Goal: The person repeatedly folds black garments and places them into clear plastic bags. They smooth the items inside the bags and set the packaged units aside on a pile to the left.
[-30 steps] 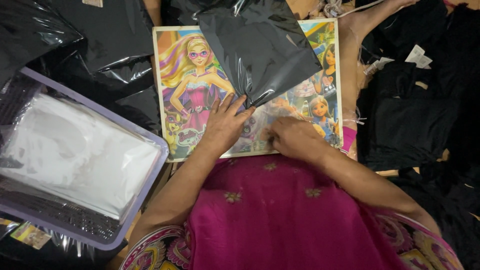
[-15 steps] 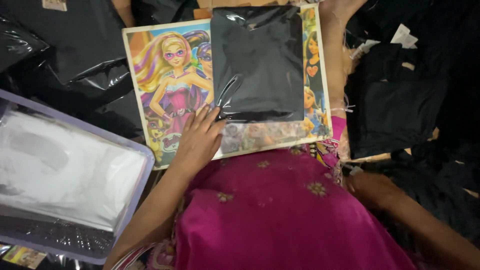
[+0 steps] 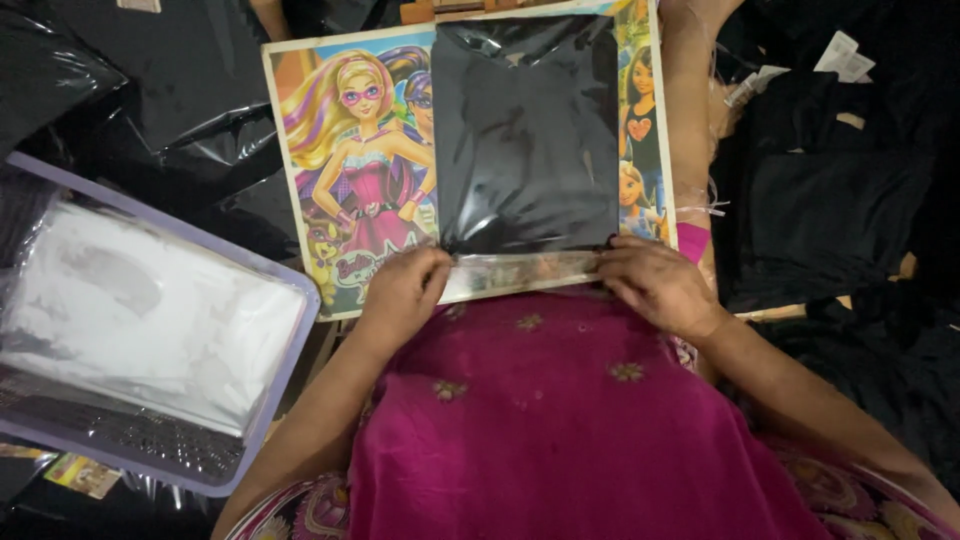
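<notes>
**Flap end of a filled black bag under both hands**

Nearest the camera, a magenta garment with small gold flowers (image 3: 560, 430) covered the person's lap. Just beyond it, the left hand (image 3: 402, 290) and the right hand (image 3: 655, 285) each pinched an end of the clear flap strip (image 3: 520, 270) at the bottom edge of a glossy black plastic bag (image 3: 525, 140). Both grips were pressed together on that strip, fingers on top.

The bag lay flat and squared on a cartoon-printed board (image 3: 350, 170) serving as a desk. It looked already filled and smoothed; by my reading the flap was not yet folded over and stuck down, so the closing remained.

To the left sat a lavender bin (image 3: 285, 380) holding pale, clear-wrapped packets. Farther off, black bags (image 3: 150, 90) were piled on the left and dark folded cloth (image 3: 820, 220) on the right. Nothing lay across the flap.
</notes>
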